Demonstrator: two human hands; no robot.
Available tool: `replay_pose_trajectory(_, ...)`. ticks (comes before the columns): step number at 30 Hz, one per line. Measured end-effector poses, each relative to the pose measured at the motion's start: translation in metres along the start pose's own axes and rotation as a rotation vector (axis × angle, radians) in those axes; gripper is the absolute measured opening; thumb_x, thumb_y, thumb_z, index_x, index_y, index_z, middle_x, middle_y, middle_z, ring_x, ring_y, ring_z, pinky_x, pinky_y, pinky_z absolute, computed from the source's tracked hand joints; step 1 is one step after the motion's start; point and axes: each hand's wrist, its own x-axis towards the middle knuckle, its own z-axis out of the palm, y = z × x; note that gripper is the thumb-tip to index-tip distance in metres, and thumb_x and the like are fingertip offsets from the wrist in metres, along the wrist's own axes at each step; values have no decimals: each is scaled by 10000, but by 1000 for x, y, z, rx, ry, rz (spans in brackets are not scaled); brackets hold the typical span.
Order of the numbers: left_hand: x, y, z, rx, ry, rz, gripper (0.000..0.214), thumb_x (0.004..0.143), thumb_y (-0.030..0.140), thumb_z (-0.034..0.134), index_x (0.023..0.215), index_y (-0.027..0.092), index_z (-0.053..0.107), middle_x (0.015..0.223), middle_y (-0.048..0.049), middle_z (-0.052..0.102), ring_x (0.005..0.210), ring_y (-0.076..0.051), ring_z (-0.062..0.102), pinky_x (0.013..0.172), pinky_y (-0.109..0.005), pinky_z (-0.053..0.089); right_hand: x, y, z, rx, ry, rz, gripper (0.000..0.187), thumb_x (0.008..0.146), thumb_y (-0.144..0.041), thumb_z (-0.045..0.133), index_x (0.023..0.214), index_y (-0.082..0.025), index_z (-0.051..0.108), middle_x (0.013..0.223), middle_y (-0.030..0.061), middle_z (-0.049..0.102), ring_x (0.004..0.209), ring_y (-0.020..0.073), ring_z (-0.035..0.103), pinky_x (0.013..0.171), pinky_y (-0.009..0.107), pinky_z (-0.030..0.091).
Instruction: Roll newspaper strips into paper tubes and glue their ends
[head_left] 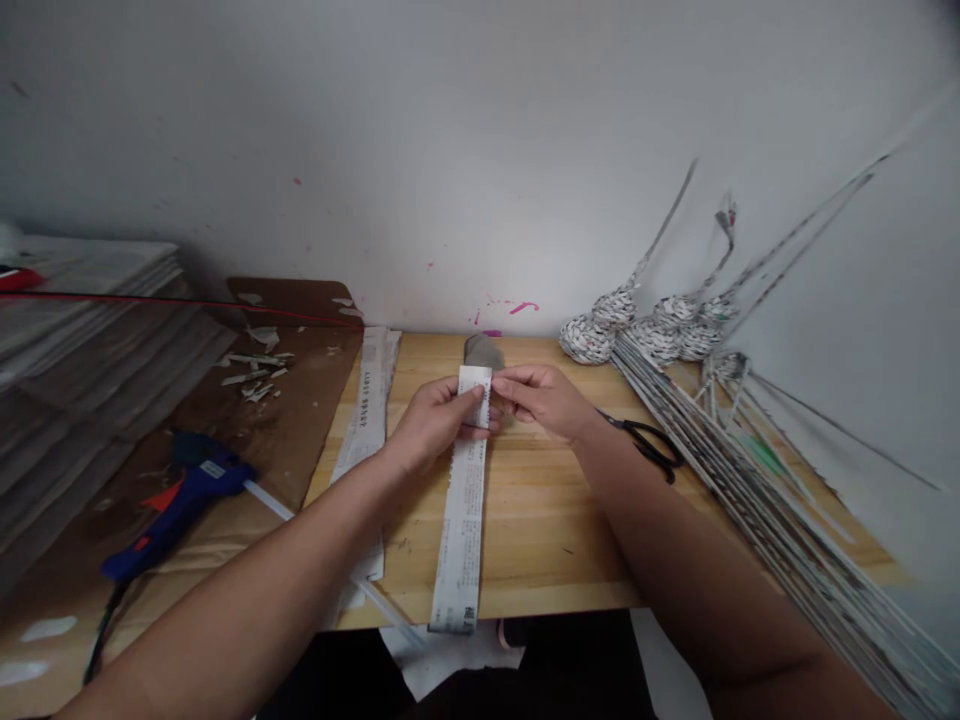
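**Paper strip (465, 530) pinched at its far end**

So the left hand (441, 412) has its grip closed on the strip, thumb on top, and the right hand (541, 395) is pinching its far right corner. The rest runs down to the near edge of the tabletop (555, 530). More strips (366, 420) lie just left, with a glue gun (191, 505) further left. Scissors (652, 445) sit right of the right hand, beside a bunch of tubes (716, 470). Woven balls (589, 340) are far right, by the wall (450, 150).
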Motion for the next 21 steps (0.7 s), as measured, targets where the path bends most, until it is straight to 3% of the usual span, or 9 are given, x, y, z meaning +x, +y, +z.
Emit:
replay_pose_trajectory(13, 3, -5, 0, 105, 37, 35, 329, 777, 421, 723, 897, 118, 680, 713, -61, 692, 613, -170, 660, 549, -275, 539, 1, 2, 7, -112, 130, -79, 319, 716, -442, 775, 822, -142, 745, 580, -25, 548, 509, 76, 410, 480, 234, 294)
replay_pose_trajectory(21, 3, -10, -1, 101, 10, 10, 278, 751, 390, 748, 841, 131, 700, 744, -64, 711, 679, -170, 664, 647, -300, 550, 4, 5, 5, -186, 165, -83, 287, 746, -435, 738, 799, -153, 736, 546, -34, 526, 475, 73, 383, 458, 232, 280)
